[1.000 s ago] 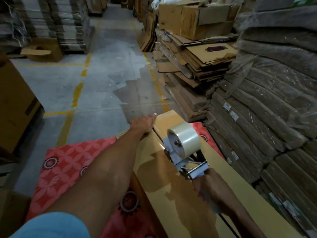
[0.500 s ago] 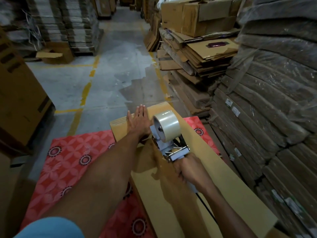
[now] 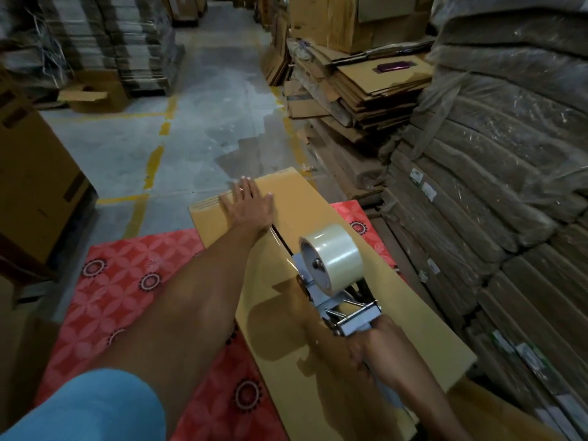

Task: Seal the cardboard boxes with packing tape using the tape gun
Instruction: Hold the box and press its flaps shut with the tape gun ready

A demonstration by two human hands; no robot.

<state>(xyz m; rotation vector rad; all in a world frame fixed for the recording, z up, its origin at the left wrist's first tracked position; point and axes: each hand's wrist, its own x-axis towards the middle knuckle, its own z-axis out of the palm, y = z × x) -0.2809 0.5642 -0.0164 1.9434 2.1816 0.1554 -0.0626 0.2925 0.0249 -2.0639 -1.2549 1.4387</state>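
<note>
Left hand [image 3: 246, 206], fingers straight, presses flat on the box [image 3: 410, 313]; right hand [image 3: 377, 354], fingers curled, grips the tape gun [image 3: 334, 275].

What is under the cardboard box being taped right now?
A red patterned mat shows under the cardboard box, sticking out on its left and a little on its right. Whether the mat runs unbroken beneath is covered by the box.

A light-blue short sleeve [image 3: 82, 409] tops the left arm [image 3: 197, 307]; right forearm [image 3: 423, 399] bare.
</note>
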